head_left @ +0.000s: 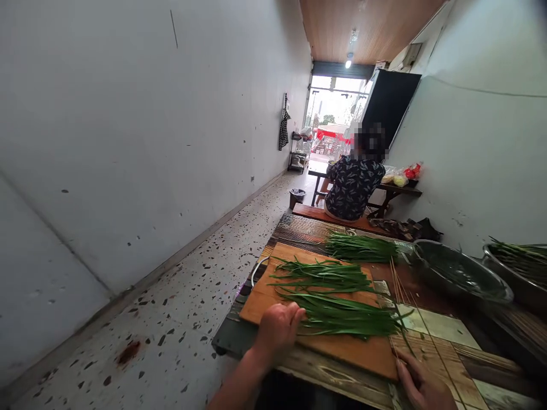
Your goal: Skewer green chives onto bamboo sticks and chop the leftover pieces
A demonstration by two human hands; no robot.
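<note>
Long flat green leaves, which look like garlic chives (350,313), lie in rows across a wooden cutting board (342,344). My left hand (277,327) is closed at the left end of the nearest row, its fingertips on the leaves. Beside the board's right front corner is my right hand (421,378), thumb and fingers pinched at what looks like the end of a thin wooden skewer (394,348). Several more skewers (397,282) lie to the right of the board, partly under leaf ends. Another bunch of chives (361,247) rests beyond the board.
A metal basin of water (461,273) stands on the table's right side, beside another basin (523,265) of green stalks. Ahead, a person (354,188) sits on a bench (307,212), facing away. A bin (297,197) stands on the floor near the left wall.
</note>
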